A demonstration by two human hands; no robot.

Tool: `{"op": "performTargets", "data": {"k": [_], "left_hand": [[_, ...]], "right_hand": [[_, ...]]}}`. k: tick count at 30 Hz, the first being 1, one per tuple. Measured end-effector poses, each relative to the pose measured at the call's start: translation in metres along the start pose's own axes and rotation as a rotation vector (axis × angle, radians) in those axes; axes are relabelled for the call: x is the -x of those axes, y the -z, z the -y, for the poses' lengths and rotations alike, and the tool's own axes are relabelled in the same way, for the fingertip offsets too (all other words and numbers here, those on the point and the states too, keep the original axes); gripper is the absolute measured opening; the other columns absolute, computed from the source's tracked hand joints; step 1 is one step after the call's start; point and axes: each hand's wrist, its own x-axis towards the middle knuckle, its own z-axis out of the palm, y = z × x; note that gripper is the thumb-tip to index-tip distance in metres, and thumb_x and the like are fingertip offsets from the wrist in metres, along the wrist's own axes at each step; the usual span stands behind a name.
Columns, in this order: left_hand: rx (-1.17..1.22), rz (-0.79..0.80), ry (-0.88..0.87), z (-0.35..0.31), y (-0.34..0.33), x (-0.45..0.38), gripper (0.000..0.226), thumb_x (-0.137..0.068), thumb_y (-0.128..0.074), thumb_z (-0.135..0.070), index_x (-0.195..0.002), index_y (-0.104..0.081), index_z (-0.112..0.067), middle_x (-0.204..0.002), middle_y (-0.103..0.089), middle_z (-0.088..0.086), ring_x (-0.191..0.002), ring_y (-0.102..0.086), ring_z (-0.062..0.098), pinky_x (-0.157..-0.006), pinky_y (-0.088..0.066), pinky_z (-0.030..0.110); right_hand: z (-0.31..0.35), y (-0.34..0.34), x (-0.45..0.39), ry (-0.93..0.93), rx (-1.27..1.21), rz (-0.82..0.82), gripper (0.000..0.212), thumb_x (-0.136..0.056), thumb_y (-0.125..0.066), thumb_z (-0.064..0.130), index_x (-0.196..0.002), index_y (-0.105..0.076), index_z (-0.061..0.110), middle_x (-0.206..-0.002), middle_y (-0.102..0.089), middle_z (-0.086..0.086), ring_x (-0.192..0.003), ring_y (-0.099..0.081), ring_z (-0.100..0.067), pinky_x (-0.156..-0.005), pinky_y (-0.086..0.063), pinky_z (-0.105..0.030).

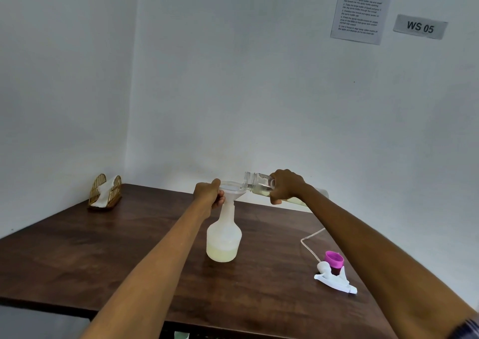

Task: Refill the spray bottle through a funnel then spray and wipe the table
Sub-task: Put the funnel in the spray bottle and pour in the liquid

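Over funnel (232, 189): bottle (259, 184) (horizontal, mouth leftward).

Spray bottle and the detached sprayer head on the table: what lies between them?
In the head view, only bare table lies between the spray bottle and the sprayer head; its tube curls behind.

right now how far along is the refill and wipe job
Done: the spray head is off and lies on the table, and the funnel sits in the spray bottle. In hand: the left hand steadies the funnel while the right hand tips the refill bottle; pale liquid fills only the bottom. Left: finishing the pour, recapping, spraying, wiping.
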Motion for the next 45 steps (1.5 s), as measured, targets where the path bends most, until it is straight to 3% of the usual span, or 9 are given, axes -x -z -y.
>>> {"op": "performTargets", "data": {"k": [9,26,31,41,45], "left_hand": [[-0.004,0.003,0.0,0.0001,-0.0003,-0.0011,0.025,-0.092,-0.043,-0.013,-0.069,-0.051,-0.006,-0.06,-0.052,0.006,-0.045,-0.047,0.013,-0.035,-0.042,0.013],[0.016,-0.009,0.004,0.0004,-0.0006,-0.0011,0.024,-0.091,-0.044,-0.013,-0.069,-0.052,-0.005,-0.059,-0.053,0.006,-0.029,-0.045,0.007,-0.034,-0.041,0.012],[0.018,-0.003,0.004,0.0006,0.0,-0.001,0.024,-0.092,-0.044,-0.013,-0.071,-0.052,-0.006,-0.061,-0.053,0.006,-0.045,-0.047,0.013,-0.034,-0.042,0.012],[0.006,-0.005,0.005,0.0002,-0.0012,-0.0022,0.025,-0.092,-0.043,-0.013,-0.07,-0.052,-0.006,-0.061,-0.053,0.006,-0.046,-0.047,0.013,-0.035,-0.042,0.013],[0.009,-0.005,0.002,0.0001,-0.0007,-0.0017,0.026,-0.091,-0.043,-0.012,-0.067,-0.051,-0.006,-0.059,-0.052,0.006,-0.032,-0.046,0.008,-0.033,-0.04,0.012]], "right_hand": [[-0.0006,0.0013,-0.0012,-0.007,0.005,0.003,0.037,-0.056,-0.073,0.01,-0.087,-0.055,0.016,-0.082,-0.057,0.002,-0.079,-0.054,-0.02,-0.055,-0.032,-0.018],[-0.0014,0.0029,0.0001,-0.011,0.024,-0.001,0.036,-0.055,-0.073,0.011,-0.085,-0.054,0.016,-0.083,-0.057,0.001,-0.078,-0.053,-0.021,-0.053,-0.03,-0.018],[-0.0013,0.0022,0.0003,-0.003,0.028,-0.003,0.036,-0.056,-0.074,0.011,-0.085,-0.052,0.015,-0.085,-0.057,0.0,-0.079,-0.053,-0.021,-0.053,-0.029,-0.018],[-0.0008,0.0033,0.0007,0.003,0.026,-0.003,0.034,-0.057,-0.073,0.01,-0.084,-0.052,0.014,-0.076,-0.054,0.002,-0.077,-0.052,-0.021,-0.052,-0.029,-0.018],[-0.0014,0.0021,-0.0001,0.0,0.015,0.0,0.034,-0.056,-0.072,0.009,-0.083,-0.052,0.015,-0.081,-0.055,0.001,-0.077,-0.052,-0.021,-0.053,-0.031,-0.018]]}}
